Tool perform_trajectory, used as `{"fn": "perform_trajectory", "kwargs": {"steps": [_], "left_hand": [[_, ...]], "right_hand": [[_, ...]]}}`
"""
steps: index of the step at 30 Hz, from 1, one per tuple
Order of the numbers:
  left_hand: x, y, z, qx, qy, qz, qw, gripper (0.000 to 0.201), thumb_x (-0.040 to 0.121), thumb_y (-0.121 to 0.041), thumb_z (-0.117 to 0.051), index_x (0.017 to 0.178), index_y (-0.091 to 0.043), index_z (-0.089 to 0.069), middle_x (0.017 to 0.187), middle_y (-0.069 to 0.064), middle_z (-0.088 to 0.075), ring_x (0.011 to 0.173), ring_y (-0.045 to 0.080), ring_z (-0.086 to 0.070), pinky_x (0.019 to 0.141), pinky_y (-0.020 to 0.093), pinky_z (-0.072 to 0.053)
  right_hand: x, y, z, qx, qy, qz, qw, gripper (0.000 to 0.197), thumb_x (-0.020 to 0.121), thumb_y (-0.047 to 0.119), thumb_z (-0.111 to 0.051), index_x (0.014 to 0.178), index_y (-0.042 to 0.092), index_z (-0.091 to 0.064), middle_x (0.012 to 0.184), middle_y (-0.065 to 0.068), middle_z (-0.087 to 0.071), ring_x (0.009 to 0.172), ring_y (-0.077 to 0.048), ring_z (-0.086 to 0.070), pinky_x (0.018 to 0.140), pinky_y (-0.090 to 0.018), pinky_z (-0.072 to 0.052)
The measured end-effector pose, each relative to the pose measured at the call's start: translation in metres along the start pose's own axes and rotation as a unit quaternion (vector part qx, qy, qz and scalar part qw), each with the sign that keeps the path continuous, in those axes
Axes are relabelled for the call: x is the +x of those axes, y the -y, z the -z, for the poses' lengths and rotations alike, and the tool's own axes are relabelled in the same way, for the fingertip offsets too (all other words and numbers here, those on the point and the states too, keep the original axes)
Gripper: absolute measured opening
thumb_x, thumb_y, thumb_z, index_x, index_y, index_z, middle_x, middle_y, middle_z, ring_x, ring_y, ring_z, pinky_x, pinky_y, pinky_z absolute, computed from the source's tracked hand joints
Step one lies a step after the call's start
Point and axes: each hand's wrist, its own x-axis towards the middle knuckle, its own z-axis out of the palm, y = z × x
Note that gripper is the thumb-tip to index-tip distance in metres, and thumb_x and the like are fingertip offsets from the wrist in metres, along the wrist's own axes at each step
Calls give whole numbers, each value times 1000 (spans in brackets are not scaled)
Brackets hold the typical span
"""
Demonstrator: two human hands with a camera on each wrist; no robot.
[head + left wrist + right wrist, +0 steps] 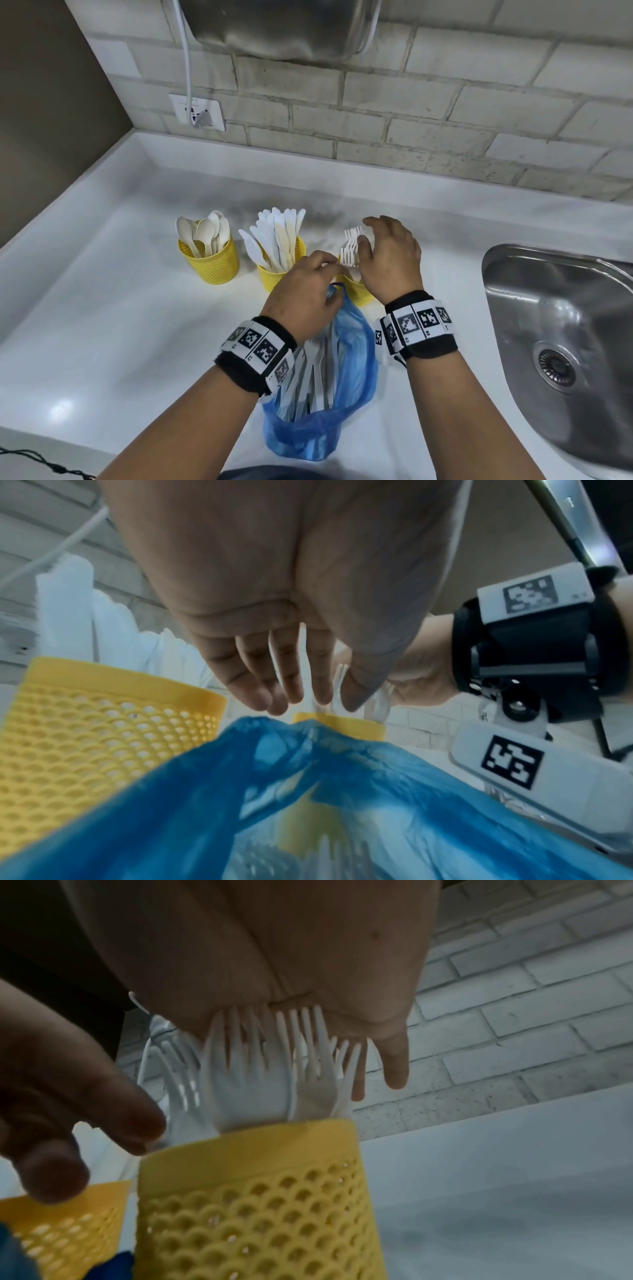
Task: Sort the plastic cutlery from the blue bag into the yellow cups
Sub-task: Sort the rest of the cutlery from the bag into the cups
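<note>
We were at the fork step. Our left hand [301,294] pinched a white fork [337,693] over the right yellow cup [253,1199]; our relaxed right hand [390,260] steadied the forks [351,246] there. Next, probably release it, then reach into the blue bag [346,383].

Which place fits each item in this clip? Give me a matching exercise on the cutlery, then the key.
Things:
1. white plastic spoons
2. white plastic knives
3. white plastic forks
4. crumpled blue plastic bag

Places:
A. middle yellow perforated cup
B. lying on the white counter, nearest the person
C. leftmost yellow perforated cup
D. rightmost yellow perforated cup, under the right hand

Pairs: 1-C, 2-A, 3-D, 4-B
</note>
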Motion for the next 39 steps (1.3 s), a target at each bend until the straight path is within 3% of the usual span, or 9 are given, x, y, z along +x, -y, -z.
{"fn": "perform_trajectory", "kwargs": {"steps": [4,7,12,18,23,27,32,35,39], "left_hand": [[-1,12,28,17,-99,31,994,31,90,-20,-68,121,-16,-68,119,2,-56,110,21,-57,98,35,-50],[-10,34,46,44,-173,56,982,28,87,-14,-73,115,-14,-71,112,6,-57,103,25,-58,93,37,-50],[-29,58,38,93,-94,70,989,28,89,-7,-72,116,-13,-72,104,6,-69,98,29,-62,85,39,-55],[-25,71,30,84,-87,81,989,15,90,-9,-72,104,-12,-77,94,6,-70,89,27,-63,79,36,-54],[-20,68,37,97,-79,89,988,17,91,-11,-70,106,-14,-77,99,6,-71,95,29,-64,82,40,-55],[-32,39,44,20,-107,5,994,19,93,-18,-70,111,-21,-74,101,-5,-67,85,12,-62,76,25,-52],[-69,9,43,-67,121,-28,990,11,93,-32,-69,104,-31,-68,92,-16,-67,83,1,-64,77,26,-55],[-92,6,35,-18,237,-46,970,15,93,-41,-64,105,-33,-68,96,-16,-70,85,0,-63,79,28,-54],[-114,14,30,13,254,-34,966,28,91,-57,-53,103,-36,-68,95,-17,-70,81,1,-61,74,24,-50]], "right_hand": [[-6,6,16,142,-40,-23,989,57,95,51,-38,141,23,-55,152,-8,-47,143,-26,-42,119,-47,-32],[-21,6,28,238,-59,-48,968,56,93,45,-46,145,23,-51,154,-3,-42,146,-17,-36,120,-31,-29],[-50,-9,10,356,38,-110,927,83,80,39,-63,156,37,-29,156,12,-31,144,-8,-34,122,-40,-32],[-51,-7,-8,313,25,-99,944,86,89,3,-68,159,23,-21,159,-4,-33,146,-17,-34,122,-38,-31],[-47,-5,-11,287,18,-95,953,81,91,3,-65,159,20,-23,159,-6,-37,146,-23,-37,122,-39,-31],[-54,-2,1,279,-13,-87,956,82,92,14,-67,160,23,-22,159,-6,-36,147,-19,-33,121,-36,-27],[-71,12,27,225,-129,19,965,46,84,21,-60,130,17,-60,129,-3,-54,121,-18,-54,105,-39,-46],[-89,24,34,274,-14,70,959,23,88,17,-58,107,15,-69,103,4,-68,95,-14,-67,85,-42,-56],[-118,34,21,223,236,103,940,17,91,20,-55,100,18,-70,88,3,-74,83,-14,-69,80,-41,-56]]}}
